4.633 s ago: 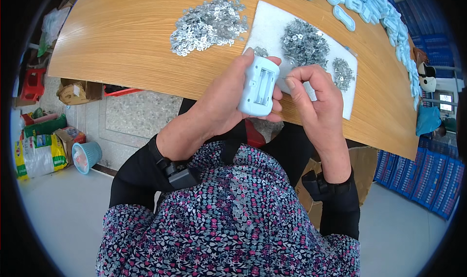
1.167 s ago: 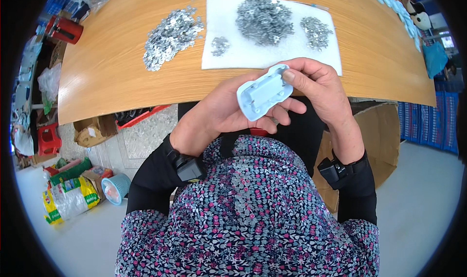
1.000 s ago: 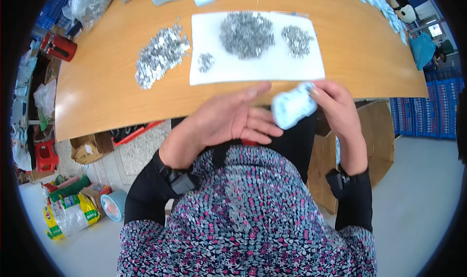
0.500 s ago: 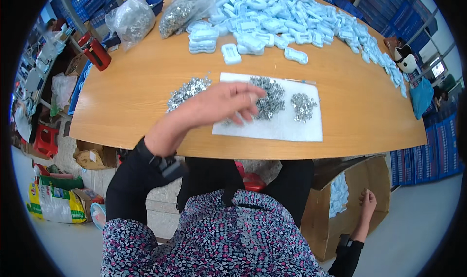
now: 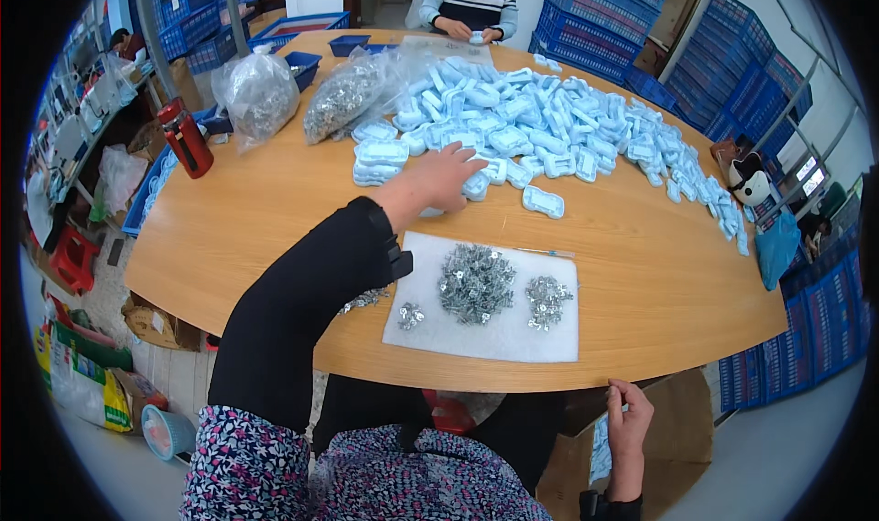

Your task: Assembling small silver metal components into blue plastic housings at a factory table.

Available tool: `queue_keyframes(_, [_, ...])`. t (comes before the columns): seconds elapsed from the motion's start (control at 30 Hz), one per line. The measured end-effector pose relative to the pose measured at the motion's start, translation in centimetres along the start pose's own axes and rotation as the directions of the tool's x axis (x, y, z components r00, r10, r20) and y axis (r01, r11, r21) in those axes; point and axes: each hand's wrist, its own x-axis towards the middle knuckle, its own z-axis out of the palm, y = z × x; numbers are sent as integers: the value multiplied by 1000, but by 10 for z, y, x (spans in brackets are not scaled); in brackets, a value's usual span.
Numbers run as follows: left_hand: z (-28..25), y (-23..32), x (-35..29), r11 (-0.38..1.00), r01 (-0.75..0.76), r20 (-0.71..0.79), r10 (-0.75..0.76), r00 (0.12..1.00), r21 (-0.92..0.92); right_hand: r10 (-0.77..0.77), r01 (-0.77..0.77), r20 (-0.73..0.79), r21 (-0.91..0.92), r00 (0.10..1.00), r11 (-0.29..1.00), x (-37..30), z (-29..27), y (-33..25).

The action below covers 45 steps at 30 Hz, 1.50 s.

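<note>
My left hand [image 5: 441, 179] reaches across the table, fingers spread over the near edge of a heap of light blue plastic cases [image 5: 522, 123]. It covers part of the cases under it; no grip on one shows. Beside it stands a small stack of the same cases [image 5: 380, 159], and a single case [image 5: 543, 201] lies to its right. My right hand [image 5: 630, 422] hangs by the table's front edge, fingers loosely bent and apart, with nothing visible in it. Between my arms a white foam mat [image 5: 421, 255] bears piles of small metal parts [image 5: 477, 283].
More metal parts [image 5: 364, 299] lie partly behind my left forearm. Clear bags of metal parts [image 5: 348, 104] and a red flask [image 5: 186, 141] stand at the left. A cardboard box [image 5: 673, 434] sits below my right hand. Across the table a co-worker [image 5: 472, 8] handles a blue case.
My left hand has moved from over the mat out to the blue cases. My right hand has risen from the cardboard box to the table edge. The view has tilted up, showing the co-worker.
</note>
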Motion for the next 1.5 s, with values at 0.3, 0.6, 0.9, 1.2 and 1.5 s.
queue_keyframes(0.3, [19, -29, 41, 996, -45, 57, 50, 997, -74, 89, -90, 24, 59, 996, 994, -10, 3, -6])
queue_keyframes(0.6, [-22, 7, 3, 944, 95, -85, -128, 988, -317, 30, -34, 60, 61, 998, 998, 4, 9, -31])
queue_keyframes(0.9, [-45, 58, -75, 27, 260, 260, 18, 965, -965, -129, 114, 122, 126, 984, 985, 21, 26, -63])
queue_keyframes(1.2, [-33, 89, -135, -476, 329, 294, 149, 944, -816, -191, 168, 178, 137, 965, 976, 26, 38, -79])
queue_keyframes(1.5, [-14, 125, -179, -721, 310, 230, 210, 950, -620, -231, 195, 228, 169, 946, 966, 24, 47, -94])
